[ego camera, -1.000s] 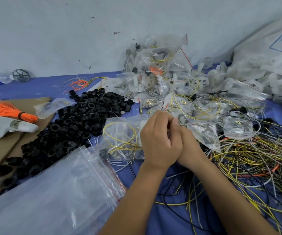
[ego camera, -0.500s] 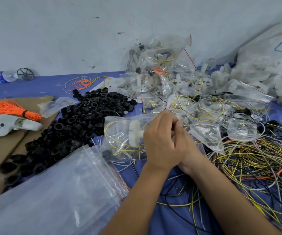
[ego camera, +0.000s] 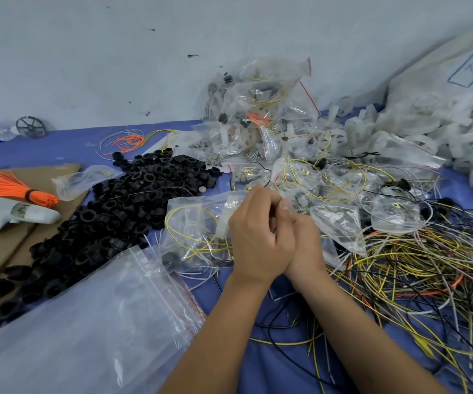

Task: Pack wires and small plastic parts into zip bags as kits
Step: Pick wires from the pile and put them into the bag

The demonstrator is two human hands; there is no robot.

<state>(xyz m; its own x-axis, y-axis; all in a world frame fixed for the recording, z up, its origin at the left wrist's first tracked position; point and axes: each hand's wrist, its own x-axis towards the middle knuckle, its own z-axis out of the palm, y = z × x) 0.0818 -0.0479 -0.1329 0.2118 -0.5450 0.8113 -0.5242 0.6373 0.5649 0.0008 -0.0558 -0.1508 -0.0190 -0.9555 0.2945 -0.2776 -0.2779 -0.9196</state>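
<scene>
Zip bag [ego camera: 201, 226] is lying at centre, just at 9 o'clock of the hands, already carrying a yellow wire loop and a white plastic part. Left hand [ego camera: 258, 234] is curling its fingers over the bag's right edge; right hand [ego camera: 305, 243] is pressing in close behind it, thumb up, fingers curled. Both are probably pinching the zip strip to seal the kit, though the contact itself is hiding behind the left hand, so what the right hand is gripping cannot be told. Holding the mouth between both hands is likely keeping the wire from springing out. Black rings [ego camera: 121, 200] are piling at 10 o'clock, finished kits [ego camera: 263, 115] at 12 o'clock, loose wires [ego camera: 417, 274] tangling at 3 o'clock, empty bags [ego camera: 81, 325] stacking at 7 o'clock. Stray wires are running under both forearms and could be snagging the bag when it is lifted.
</scene>
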